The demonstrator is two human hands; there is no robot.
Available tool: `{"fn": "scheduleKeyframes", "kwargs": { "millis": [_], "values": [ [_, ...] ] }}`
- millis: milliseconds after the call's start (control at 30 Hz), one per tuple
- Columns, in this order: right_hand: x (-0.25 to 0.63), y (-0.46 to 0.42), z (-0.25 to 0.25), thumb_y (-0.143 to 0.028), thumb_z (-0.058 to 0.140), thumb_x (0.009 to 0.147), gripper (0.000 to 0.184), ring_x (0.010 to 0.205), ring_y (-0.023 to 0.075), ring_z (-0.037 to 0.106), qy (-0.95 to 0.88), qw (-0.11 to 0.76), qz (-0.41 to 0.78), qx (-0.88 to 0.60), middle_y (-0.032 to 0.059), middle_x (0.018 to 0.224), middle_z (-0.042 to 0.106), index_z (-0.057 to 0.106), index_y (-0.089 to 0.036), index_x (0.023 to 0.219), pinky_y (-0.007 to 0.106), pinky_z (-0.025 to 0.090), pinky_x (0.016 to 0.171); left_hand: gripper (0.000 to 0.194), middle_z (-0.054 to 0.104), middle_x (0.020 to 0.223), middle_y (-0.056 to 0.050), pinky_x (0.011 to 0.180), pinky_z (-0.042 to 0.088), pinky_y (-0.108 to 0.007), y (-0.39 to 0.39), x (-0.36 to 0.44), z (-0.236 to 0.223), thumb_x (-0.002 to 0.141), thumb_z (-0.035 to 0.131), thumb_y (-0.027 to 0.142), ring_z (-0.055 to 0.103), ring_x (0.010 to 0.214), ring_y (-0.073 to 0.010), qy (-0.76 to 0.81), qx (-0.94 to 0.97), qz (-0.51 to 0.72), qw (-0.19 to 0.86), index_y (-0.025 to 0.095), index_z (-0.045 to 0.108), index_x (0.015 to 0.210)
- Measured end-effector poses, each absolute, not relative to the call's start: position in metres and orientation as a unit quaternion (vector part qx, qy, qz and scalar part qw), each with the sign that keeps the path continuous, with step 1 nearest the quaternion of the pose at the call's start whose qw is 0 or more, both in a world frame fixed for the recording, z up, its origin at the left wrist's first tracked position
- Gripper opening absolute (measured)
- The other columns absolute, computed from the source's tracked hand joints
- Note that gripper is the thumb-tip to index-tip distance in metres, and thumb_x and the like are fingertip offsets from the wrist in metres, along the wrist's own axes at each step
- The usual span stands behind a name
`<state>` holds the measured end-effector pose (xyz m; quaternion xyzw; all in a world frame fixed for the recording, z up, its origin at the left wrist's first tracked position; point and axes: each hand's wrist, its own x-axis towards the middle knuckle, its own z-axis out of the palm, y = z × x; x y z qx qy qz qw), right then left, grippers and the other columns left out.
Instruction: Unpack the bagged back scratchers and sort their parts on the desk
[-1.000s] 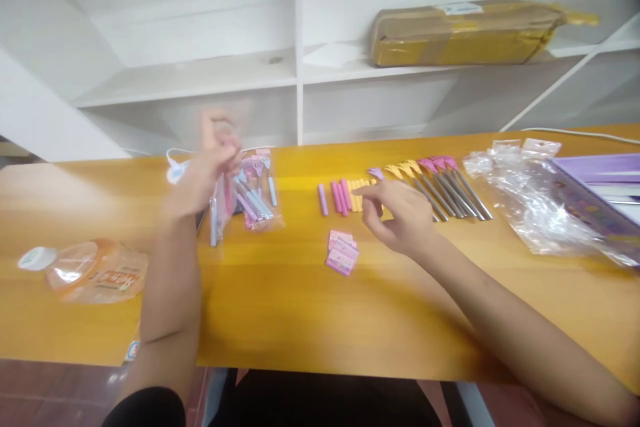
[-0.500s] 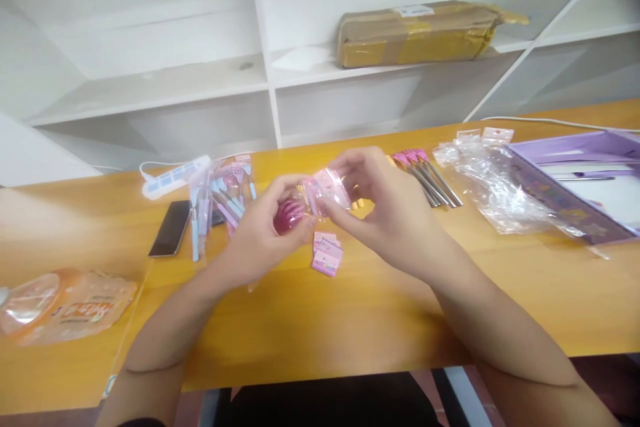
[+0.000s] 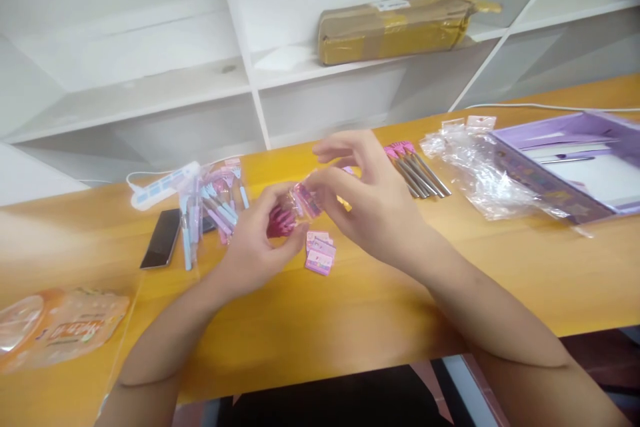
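Observation:
My left hand (image 3: pixel 257 240) is closed around a pink claw-headed back scratcher (image 3: pixel 283 220) in a clear plastic sleeve (image 3: pixel 306 201). The palm and fingers hide most of its length. At the sleeve's printed top end, my right hand (image 3: pixel 355 190) has thumb and forefinger pinched on the plastic, its other fingers raised. Just below the hands lie several small pink cards (image 3: pixel 320 253) in an overlapping stack. Several unwrapped back scratchers (image 3: pixel 417 170), with pink heads and metal handles, lie side by side beyond my right hand.
Blue and purple wrapped scratchers (image 3: pixel 215 203) lie at left, near a phone (image 3: pixel 161 239) and a white power strip (image 3: pixel 165 185). Clear sleeves (image 3: pixel 493 177) lie against a purple box (image 3: pixel 555 177) at right. An orange pouch (image 3: pixel 75 327) is at front left; a taped carton (image 3: pixel 395 30) sits on the shelf.
My right hand has turned, its upper fingers lifting, and the sleeve's top looks more folded over. The left hand keeps its hold. The whole view has shifted slightly.

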<state>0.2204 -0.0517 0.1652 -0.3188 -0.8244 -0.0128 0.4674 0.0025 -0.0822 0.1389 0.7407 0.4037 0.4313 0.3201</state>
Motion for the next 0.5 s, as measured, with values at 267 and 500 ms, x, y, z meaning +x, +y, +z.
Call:
{"fn": "scheduleKeyframes", "kwargs": {
  "millis": [267, 500],
  "values": [
    [0.237, -0.050, 0.174, -0.023, 0.062, 0.101, 0.007, 0.120, 0.0311, 0.063, -0.824, 0.448, 0.015, -0.347, 0.0140, 0.126, 0.061, 0.068, -0.023, 0.103, 0.052, 0.053, 0.102, 0.045, 0.069, 0.126, -0.008, 0.087, 0.055, -0.034, -0.081, 0.002, 0.141, 0.098, 0.072, 0.025, 0.067, 0.103, -0.0208, 0.399, 0.750, 0.438, 0.293, 0.030, 0.060, 0.142],
    [0.245, -0.038, 0.171, -0.030, 0.066, 0.104, 0.010, 0.114, 0.0279, 0.065, -0.831, 0.425, 0.145, -0.328, 0.0085, 0.122, 0.067, 0.070, -0.025, 0.097, 0.050, 0.053, 0.103, 0.044, 0.068, 0.113, -0.006, 0.082, 0.054, -0.033, -0.079, 0.000, 0.142, 0.097, 0.072, 0.025, 0.065, 0.097, -0.0195, 0.410, 0.753, 0.419, 0.299, 0.029, 0.061, 0.140]
  ]
}}
